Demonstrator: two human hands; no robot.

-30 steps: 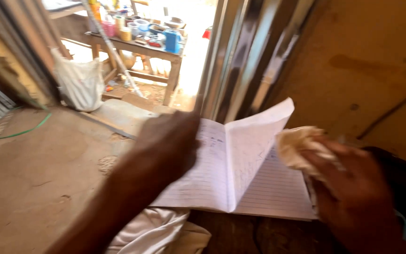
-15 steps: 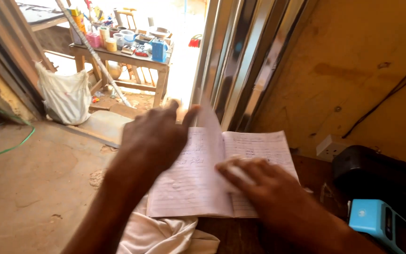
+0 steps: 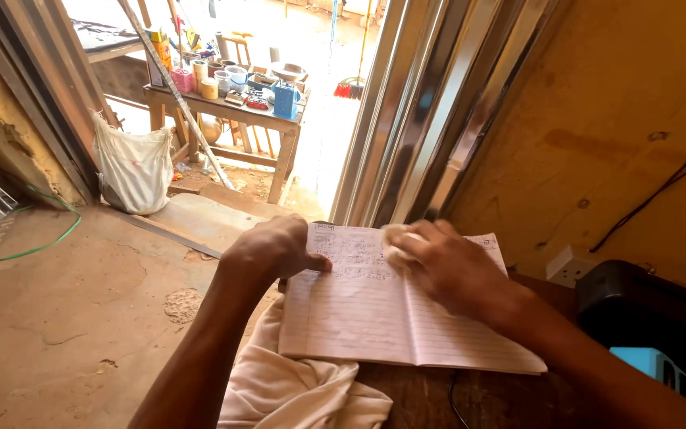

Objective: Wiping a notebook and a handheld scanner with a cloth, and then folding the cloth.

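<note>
Cream cloth (image 3: 295, 389) lies crumpled at the near edge of the dark wooden desk (image 3: 414, 397), partly under an open ruled exercise book (image 3: 367, 314) whose pages carry faint handwriting near the top; half a second ago a leaf of that book was standing up mid-turn, and now both pages lie flat, so the turning is done and the spread is settled for reading; the left hand (image 3: 267, 254) rests at the book's upper left corner, fingers curled and the thumb pressing the left page down, where a moment ago it was spread wide over the paper; the right hand (image 3: 446, 266) lies over the top of the gutter, closed around a small pale crumpled wad (image 3: 397, 245) and pinning the right page with it; to the right sit a black case (image 3: 645, 318) and a light blue device (image 3: 660, 369); beyond the book stand silver metal profiles (image 3: 414, 111) against a yellow board wall (image 3: 597, 103); farther off, a white sack (image 3: 132, 167) hangs by a wooden table (image 3: 224, 111) crowded with tins and small containers in bright sun.
</note>
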